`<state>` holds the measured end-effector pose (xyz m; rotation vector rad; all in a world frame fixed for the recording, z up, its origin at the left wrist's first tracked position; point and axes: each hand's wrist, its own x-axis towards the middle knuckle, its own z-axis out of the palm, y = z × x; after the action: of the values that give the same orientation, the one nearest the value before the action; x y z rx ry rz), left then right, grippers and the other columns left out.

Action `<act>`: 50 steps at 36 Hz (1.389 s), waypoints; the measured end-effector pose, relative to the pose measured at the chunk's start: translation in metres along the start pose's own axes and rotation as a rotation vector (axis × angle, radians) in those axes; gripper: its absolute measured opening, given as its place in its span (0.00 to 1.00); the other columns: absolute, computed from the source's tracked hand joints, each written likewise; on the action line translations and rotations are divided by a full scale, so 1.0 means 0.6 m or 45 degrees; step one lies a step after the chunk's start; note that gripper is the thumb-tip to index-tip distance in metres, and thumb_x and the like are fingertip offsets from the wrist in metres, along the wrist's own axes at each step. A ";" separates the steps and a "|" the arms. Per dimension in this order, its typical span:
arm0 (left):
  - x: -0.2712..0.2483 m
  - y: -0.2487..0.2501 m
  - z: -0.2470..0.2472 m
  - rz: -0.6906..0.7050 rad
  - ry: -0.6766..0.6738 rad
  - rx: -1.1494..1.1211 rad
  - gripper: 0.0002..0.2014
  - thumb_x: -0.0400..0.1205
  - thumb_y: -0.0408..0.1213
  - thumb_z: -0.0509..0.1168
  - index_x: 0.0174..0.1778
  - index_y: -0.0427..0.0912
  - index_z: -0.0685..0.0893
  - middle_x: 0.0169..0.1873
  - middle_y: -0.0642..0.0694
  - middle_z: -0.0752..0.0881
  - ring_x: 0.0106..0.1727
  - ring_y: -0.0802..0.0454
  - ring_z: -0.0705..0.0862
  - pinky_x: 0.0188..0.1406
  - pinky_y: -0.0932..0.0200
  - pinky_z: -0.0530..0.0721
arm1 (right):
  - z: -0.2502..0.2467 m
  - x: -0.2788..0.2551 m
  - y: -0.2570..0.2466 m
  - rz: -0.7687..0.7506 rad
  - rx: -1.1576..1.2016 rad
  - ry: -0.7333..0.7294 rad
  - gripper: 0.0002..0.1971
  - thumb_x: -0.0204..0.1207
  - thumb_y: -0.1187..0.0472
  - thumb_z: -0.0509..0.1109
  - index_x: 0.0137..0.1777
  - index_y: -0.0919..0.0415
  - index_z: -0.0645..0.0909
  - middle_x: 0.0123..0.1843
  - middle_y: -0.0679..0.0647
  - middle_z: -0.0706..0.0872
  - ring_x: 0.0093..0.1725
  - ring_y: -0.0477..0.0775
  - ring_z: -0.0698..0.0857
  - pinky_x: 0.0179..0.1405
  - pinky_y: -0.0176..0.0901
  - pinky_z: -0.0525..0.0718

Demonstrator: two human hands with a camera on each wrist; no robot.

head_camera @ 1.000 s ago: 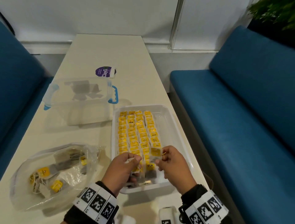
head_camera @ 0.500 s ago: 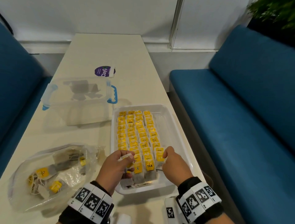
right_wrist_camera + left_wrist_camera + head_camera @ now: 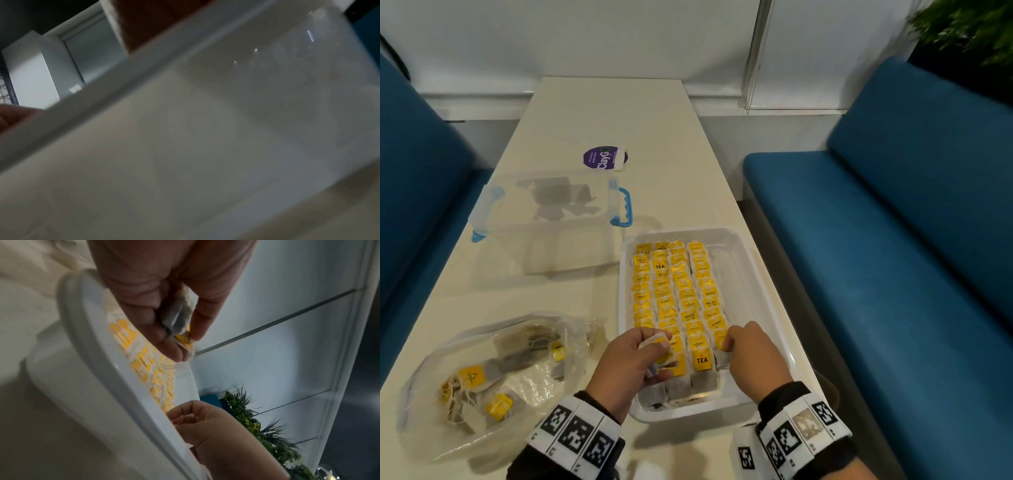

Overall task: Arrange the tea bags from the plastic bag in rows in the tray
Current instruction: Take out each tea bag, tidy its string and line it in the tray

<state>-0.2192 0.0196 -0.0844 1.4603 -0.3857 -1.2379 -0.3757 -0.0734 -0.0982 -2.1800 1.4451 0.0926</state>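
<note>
left hand (image 3: 631,359) grips spare tea bags (image 3: 180,324) | right hand (image 3: 748,349) pinches 1 tea bag (image 3: 720,342) (row 4) | tray (image 3: 774,308) beneath both | plastic bag (image 3: 493,373) left of hands

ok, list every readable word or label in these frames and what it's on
"ClayG": purple round sticker on the table; smaller print blurred.
"TEA": yellow tag at the tray's near end, and tag near its far end.
"RELAX": tags in the right rows.
Other tags and the bag's tags: too small to read.
Wristbands: square codes, no words.

Dim indoor light; wrist views blurred, edges warped.
</note>
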 end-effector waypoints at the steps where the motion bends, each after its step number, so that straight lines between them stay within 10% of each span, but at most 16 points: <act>1: 0.000 -0.001 0.001 -0.003 -0.001 -0.028 0.03 0.79 0.24 0.64 0.42 0.33 0.82 0.29 0.45 0.83 0.33 0.46 0.86 0.25 0.63 0.85 | 0.000 0.000 0.001 0.004 0.002 0.021 0.13 0.78 0.70 0.57 0.53 0.54 0.78 0.51 0.51 0.71 0.49 0.53 0.76 0.50 0.41 0.79; 10: -0.002 0.000 0.013 0.026 -0.044 -0.064 0.04 0.77 0.25 0.67 0.38 0.35 0.81 0.29 0.44 0.86 0.28 0.52 0.84 0.30 0.59 0.85 | -0.005 -0.007 0.002 -0.010 0.202 0.147 0.12 0.78 0.68 0.60 0.55 0.52 0.77 0.54 0.50 0.78 0.53 0.51 0.79 0.55 0.43 0.80; 14: -0.002 0.001 0.013 0.026 -0.060 -0.120 0.03 0.77 0.27 0.67 0.37 0.36 0.81 0.30 0.44 0.86 0.30 0.55 0.84 0.25 0.63 0.81 | -0.022 -0.021 -0.021 -0.200 0.546 0.265 0.03 0.77 0.59 0.69 0.48 0.50 0.80 0.49 0.46 0.82 0.46 0.43 0.80 0.46 0.30 0.78; 22: -0.009 0.002 0.018 0.062 -0.160 -0.179 0.02 0.77 0.30 0.65 0.40 0.34 0.80 0.30 0.41 0.84 0.30 0.53 0.83 0.36 0.62 0.84 | -0.021 -0.033 -0.060 -0.321 0.889 -0.053 0.09 0.72 0.60 0.75 0.36 0.50 0.78 0.35 0.49 0.80 0.35 0.45 0.76 0.39 0.42 0.79; 27: -0.013 0.005 0.013 0.078 -0.204 -0.082 0.11 0.71 0.35 0.69 0.46 0.35 0.83 0.38 0.40 0.89 0.37 0.48 0.87 0.47 0.51 0.80 | -0.021 -0.030 -0.055 -0.251 1.115 -0.033 0.07 0.76 0.64 0.71 0.38 0.60 0.77 0.31 0.53 0.81 0.26 0.42 0.79 0.27 0.32 0.75; 34: -0.014 -0.002 0.018 0.004 -0.196 0.020 0.08 0.74 0.20 0.68 0.40 0.37 0.81 0.28 0.44 0.79 0.27 0.54 0.82 0.26 0.65 0.83 | -0.024 -0.021 -0.050 -0.186 1.180 0.030 0.07 0.76 0.65 0.72 0.42 0.68 0.77 0.31 0.62 0.77 0.21 0.41 0.78 0.20 0.30 0.73; 40: -0.010 -0.010 0.014 0.009 -0.085 -0.053 0.08 0.73 0.21 0.70 0.45 0.31 0.82 0.27 0.39 0.85 0.26 0.50 0.81 0.26 0.62 0.82 | -0.021 -0.032 -0.050 -0.099 1.267 -0.182 0.21 0.70 0.60 0.78 0.59 0.58 0.72 0.31 0.55 0.76 0.28 0.48 0.82 0.19 0.38 0.78; 50: -0.013 -0.009 0.021 -0.104 -0.088 -0.032 0.05 0.76 0.27 0.69 0.44 0.35 0.80 0.36 0.37 0.84 0.32 0.48 0.83 0.25 0.62 0.84 | -0.026 -0.039 -0.042 -0.041 1.342 -0.181 0.24 0.66 0.72 0.79 0.57 0.63 0.71 0.28 0.54 0.78 0.26 0.50 0.82 0.21 0.40 0.79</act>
<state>-0.2346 0.0209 -0.0831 1.4268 -0.3585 -1.3565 -0.3670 -0.0535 -0.0678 -1.2852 1.0092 -0.4249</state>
